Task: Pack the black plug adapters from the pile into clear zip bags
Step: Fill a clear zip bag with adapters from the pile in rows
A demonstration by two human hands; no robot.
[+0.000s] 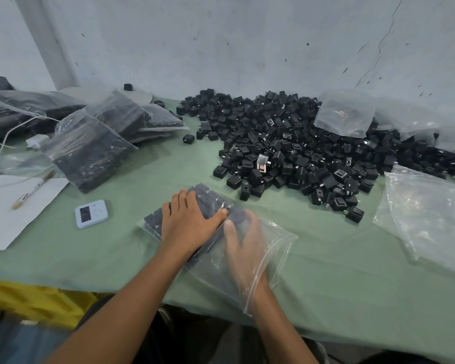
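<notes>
A clear zip bag (275,241) lies on the green table cover right in front of me, partly filled with neat rows of black plug adapters (212,199). My left hand (187,224) presses flat on top of the bag over those rows, fingers straight. My right hand (244,248) is inside the bag's open mouth, seen blurred through the plastic, with its fingers stretched toward the adapters. The big loose pile of black adapters (300,153) spreads across the back right of the table against the wall.
Filled bags (90,148) are stacked at the back left. Empty clear bags (431,219) lie at the right, and another bag (344,114) sits on the pile. A small white timer (91,214), paper (8,219), a pen (34,189) and a yellow crate (37,303) are at the left.
</notes>
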